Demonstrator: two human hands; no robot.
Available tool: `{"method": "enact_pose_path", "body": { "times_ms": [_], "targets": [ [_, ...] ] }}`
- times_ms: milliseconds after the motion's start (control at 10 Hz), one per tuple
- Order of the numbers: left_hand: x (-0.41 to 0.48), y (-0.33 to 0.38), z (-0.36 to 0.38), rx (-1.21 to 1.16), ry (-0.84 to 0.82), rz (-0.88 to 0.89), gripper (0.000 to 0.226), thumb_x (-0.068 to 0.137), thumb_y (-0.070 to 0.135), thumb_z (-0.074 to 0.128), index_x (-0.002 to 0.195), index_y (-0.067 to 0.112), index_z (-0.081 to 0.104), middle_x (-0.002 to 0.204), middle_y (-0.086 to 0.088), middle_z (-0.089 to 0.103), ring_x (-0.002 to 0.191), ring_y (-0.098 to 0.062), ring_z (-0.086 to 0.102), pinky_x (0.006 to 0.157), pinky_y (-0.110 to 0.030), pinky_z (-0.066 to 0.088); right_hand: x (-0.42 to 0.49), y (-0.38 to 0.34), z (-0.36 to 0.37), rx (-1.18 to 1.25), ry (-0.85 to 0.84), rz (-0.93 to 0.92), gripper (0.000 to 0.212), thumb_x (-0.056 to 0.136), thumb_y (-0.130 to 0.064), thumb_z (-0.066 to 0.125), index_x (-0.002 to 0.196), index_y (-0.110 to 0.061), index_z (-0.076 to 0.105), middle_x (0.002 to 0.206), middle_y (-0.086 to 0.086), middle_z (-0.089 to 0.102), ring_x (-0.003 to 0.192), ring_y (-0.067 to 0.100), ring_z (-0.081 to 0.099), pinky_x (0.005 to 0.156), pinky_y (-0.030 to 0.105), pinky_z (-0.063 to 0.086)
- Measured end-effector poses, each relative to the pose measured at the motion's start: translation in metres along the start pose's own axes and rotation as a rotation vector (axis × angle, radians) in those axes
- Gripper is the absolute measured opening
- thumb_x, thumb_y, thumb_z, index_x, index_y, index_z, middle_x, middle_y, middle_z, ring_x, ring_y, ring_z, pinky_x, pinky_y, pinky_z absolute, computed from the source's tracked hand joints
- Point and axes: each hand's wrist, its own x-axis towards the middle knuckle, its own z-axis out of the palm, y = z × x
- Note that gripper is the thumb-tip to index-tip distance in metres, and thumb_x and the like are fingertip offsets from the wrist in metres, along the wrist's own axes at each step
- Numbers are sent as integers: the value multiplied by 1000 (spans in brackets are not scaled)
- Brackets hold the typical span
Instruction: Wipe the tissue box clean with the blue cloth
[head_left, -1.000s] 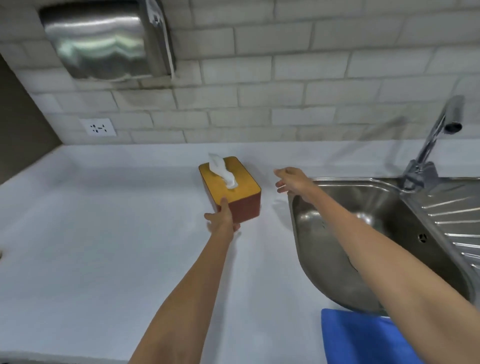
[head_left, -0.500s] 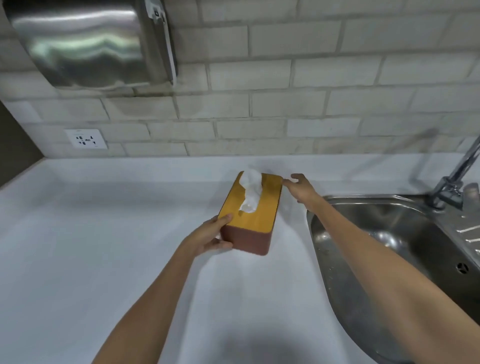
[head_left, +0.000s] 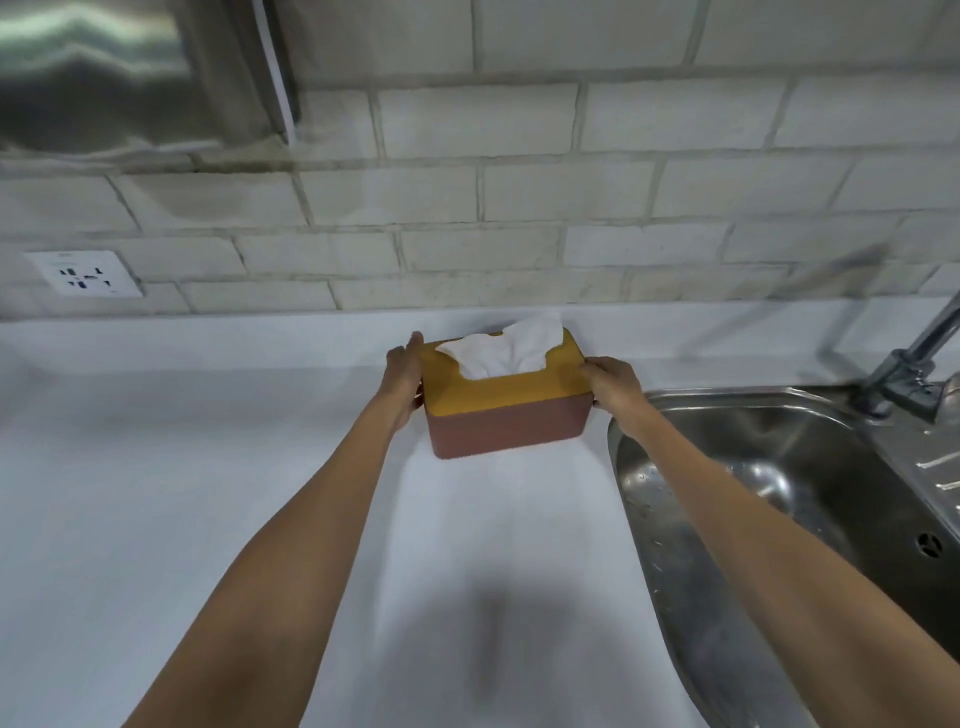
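Observation:
The tissue box (head_left: 506, 423) has a reddish-brown body and a mustard-yellow lid, with a white tissue (head_left: 506, 349) sticking out of its slot. It stands on the white counter near the back wall, long side facing me. My left hand (head_left: 402, 374) grips its left end and my right hand (head_left: 613, 384) grips its right end. The blue cloth is out of view.
A steel sink (head_left: 769, 467) lies directly right of the box, with a tap (head_left: 914, 364) at its far right. A wall socket (head_left: 85, 273) sits low on the tiled wall at left. A steel dispenser (head_left: 119, 73) hangs above it. White counter (head_left: 182, 493) stretches to the left.
The box has been turned from lengthwise to crosswise and sits nearer the wall. My right hand went from touching its far corner to gripping its right end. The camera moved closer; the cloth left the view.

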Motion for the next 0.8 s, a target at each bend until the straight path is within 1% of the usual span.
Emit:
{"method": "enact_pose_path", "body": {
  "times_ms": [100,200,300,400,500,600,700,800],
  "targets": [
    [4,11,10,18,-14,21,62,96,57,24,145,20,28,136,-12,51,123,-31,52,104,-44,43,7,-3,6,24,37,2,35,94,-17,42,122,-8,60,124,13,61,105,26,56,103,44,46],
    [9,18,17,26,-37,55,72,91,65,22,148,22,26,145,-8,44,131,-27,45,112,-45,36,17,-7,12,51,59,9,34,94,-17,40,118,-6,62,121,15,62,95,23,54,99,43,48],
    [30,15,17,13,-48,59,109,56,89,23,149,32,22,152,-2,38,137,-24,38,115,-47,29,23,-12,15,63,75,17,35,95,-19,40,117,-5,61,119,15,62,95,23,53,96,42,47],
    [56,6,16,34,-60,47,132,31,102,24,147,39,23,155,1,34,141,-23,32,116,-47,24,28,-12,15,72,90,16,33,94,-19,40,114,-4,62,111,12,60,93,23,53,96,42,47],
    [60,2,18,55,-71,46,133,31,102,28,148,39,20,157,0,28,143,-25,30,117,-48,23,28,-12,17,71,103,20,35,95,-19,41,117,0,61,102,8,56,93,22,51,97,43,47],
    [52,4,20,82,-63,55,132,34,101,27,149,38,19,158,-2,26,143,-25,29,117,-47,23,27,-15,16,55,78,29,39,96,-23,40,125,-2,56,111,8,57,99,24,53,97,39,46],
    [25,14,24,117,-23,84,105,66,87,21,152,27,15,159,-4,23,144,-25,26,119,-46,20,19,-16,13,4,41,44,54,97,-32,40,145,-9,37,145,9,44,130,28,46,100,33,39],
    [8,14,25,228,63,167,77,92,66,19,151,17,19,157,-10,26,142,-29,28,117,-45,23,8,-14,9,-43,65,38,62,98,-36,41,151,-10,24,154,10,32,140,27,35,108,33,32]
  ]
}}
